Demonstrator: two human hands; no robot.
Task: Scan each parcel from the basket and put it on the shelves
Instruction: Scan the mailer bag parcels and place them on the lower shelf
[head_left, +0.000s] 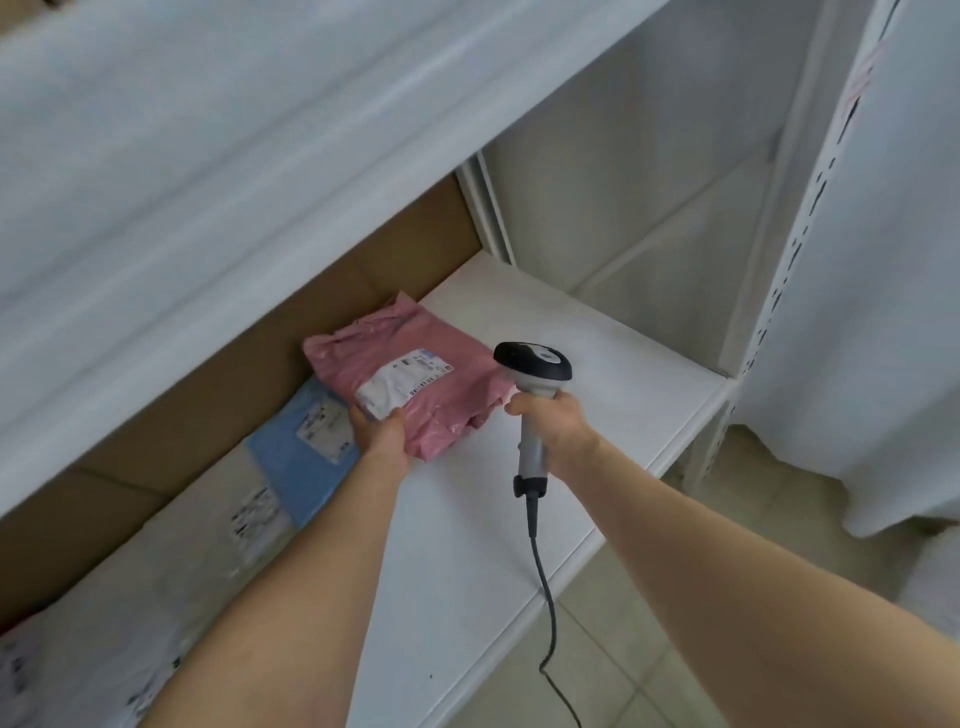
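A pink plastic parcel (415, 364) with a white label lies on the white shelf board (597, 353), partly on top of a blue parcel (301, 457). My left hand (382, 439) grips the pink parcel's near edge, thumb on the label. My right hand (558, 423) holds a grey and black barcode scanner (532, 364) upright just right of the parcel, its head above the parcel's right edge. The scanner's cable (545, 597) hangs down past the shelf front. The basket is out of view.
Along the shelf to the left lie a grey-white parcel (208, 530) and further labelled parcels (78, 649), all against a brown cardboard back (234, 384). A higher shelf board (260, 182) overhangs. A white perforated upright (810, 234) stands at the right, with tiled floor (649, 649) below.
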